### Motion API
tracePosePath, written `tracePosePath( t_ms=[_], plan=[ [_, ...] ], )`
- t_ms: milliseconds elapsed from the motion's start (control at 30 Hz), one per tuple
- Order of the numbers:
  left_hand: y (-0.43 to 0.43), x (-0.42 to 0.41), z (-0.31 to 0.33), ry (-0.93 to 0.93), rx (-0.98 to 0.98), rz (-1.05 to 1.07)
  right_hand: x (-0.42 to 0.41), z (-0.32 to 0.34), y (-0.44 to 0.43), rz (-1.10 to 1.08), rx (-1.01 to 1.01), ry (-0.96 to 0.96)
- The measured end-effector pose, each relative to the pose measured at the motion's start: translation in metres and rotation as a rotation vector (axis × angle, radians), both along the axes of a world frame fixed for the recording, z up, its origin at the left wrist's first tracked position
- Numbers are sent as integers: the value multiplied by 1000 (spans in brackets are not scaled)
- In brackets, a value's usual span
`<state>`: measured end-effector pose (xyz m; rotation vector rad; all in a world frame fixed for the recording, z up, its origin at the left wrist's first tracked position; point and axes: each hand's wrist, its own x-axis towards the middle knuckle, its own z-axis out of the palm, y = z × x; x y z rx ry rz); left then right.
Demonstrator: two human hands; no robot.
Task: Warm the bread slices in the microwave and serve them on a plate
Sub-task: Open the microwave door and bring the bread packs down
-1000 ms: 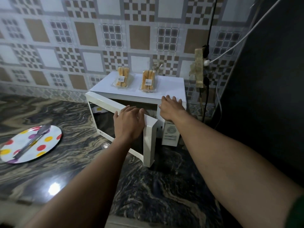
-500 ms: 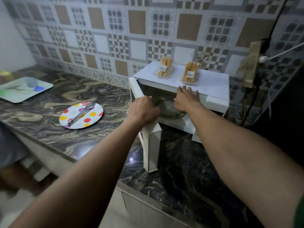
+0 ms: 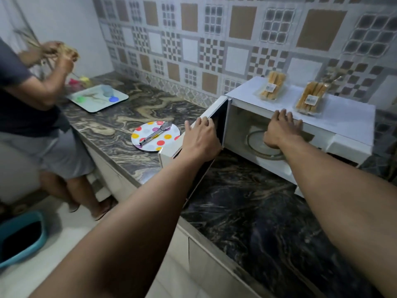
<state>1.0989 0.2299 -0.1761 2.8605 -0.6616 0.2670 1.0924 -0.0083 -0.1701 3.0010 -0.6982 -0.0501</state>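
Round polka-dot plate [image 3: 150, 146] lies at 9 o'clock from the white microwave door [image 3: 167, 155], swung wider than before, its top edge gripped by the left hand [image 3: 202, 139]. The right hand [image 3: 282, 129] rests flat-fingered on the boxy microwave [image 3: 343, 123]; glossy-wrapped bread packets [image 3: 272, 87] sit atop at 12 o'clock.

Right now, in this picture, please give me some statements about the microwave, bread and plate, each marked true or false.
The microwave door is open. True.
Two bread packets lie on top of the microwave. True.
The tongs lie inside the microwave. False: they lie on the dotted plate.
The left hand holds a bread packet. False: it grips the door's top edge.
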Motion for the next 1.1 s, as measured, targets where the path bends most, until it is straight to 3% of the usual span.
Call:
tracePosePath(
  t_ms=[467,1100],
  plan=[
    [40,30,-20,-66,184,84,2,-13,1,-18,48,-47],
    [31,58,-2,-35,-57,59,-3,1,15,-49,107,-108]
  ],
)
